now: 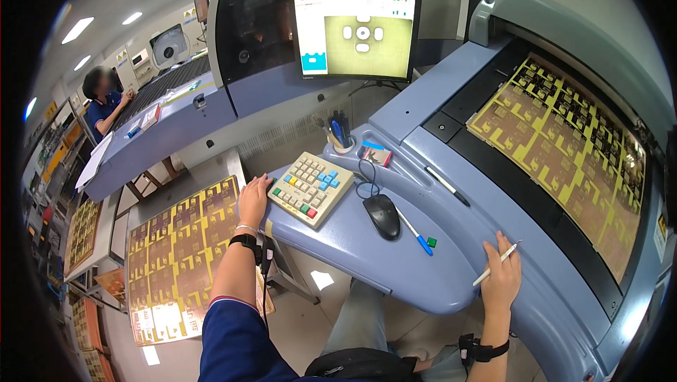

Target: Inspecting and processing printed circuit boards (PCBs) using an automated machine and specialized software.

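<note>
1. Right hand (502, 273) pinches a white pen (482, 277) over the blue console (331, 253).
2. Left hand (252, 203) lies beside the keypad (310, 189); finger closure cannot be told.
3. Console surface: black mouse (382, 217).
4. Room: lit monitor (356, 36), tiled floor (307, 315), co-worker (104, 105) far left.

Keypad (311, 189) and mouse (381, 216) obstruct passage between the hands (254, 202) (501, 269).

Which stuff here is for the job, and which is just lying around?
Probably for the job:
slim white tool, held in the right hand
keypad, beside the left hand
lit screen
large patterned panel on the right

Probably just lying about:
blue-capped pen, by the mouse
black-and-white pen
small green square
</note>
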Tool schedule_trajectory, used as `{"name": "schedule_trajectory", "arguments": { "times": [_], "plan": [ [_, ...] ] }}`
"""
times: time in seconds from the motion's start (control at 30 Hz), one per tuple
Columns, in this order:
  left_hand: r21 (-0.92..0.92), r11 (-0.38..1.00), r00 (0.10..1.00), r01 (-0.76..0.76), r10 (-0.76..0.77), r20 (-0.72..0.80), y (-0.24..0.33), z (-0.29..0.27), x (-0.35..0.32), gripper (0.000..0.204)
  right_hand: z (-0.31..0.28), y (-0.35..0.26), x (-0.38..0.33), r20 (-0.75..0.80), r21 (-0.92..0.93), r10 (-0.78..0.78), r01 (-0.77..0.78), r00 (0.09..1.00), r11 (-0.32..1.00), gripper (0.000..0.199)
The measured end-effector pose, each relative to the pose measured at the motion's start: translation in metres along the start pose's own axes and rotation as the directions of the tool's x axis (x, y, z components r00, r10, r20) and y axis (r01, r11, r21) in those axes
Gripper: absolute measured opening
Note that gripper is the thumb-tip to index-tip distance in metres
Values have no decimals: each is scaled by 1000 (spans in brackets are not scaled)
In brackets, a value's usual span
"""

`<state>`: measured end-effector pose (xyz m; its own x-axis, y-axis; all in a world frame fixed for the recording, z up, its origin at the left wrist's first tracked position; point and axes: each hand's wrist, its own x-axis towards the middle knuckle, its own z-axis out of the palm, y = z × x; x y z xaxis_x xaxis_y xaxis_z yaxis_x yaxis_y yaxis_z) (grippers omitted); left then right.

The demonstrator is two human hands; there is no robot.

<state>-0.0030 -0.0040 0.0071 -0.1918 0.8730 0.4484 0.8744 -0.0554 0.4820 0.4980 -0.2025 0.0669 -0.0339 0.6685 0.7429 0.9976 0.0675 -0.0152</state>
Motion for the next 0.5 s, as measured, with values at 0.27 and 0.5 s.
{"name": "schedule_trajectory", "arguments": {
  "times": [0.27,0.5],
  "plan": [
    [36,999,1000,-23,23,15,3,-2,1,48,1,0,-1,9,35,29,-29,1000,999,32],
    [83,995,999,-48,48,7,2,1,2,49,1,-1,0,2,24,26,-26,1000,999,32]
  ]
}}
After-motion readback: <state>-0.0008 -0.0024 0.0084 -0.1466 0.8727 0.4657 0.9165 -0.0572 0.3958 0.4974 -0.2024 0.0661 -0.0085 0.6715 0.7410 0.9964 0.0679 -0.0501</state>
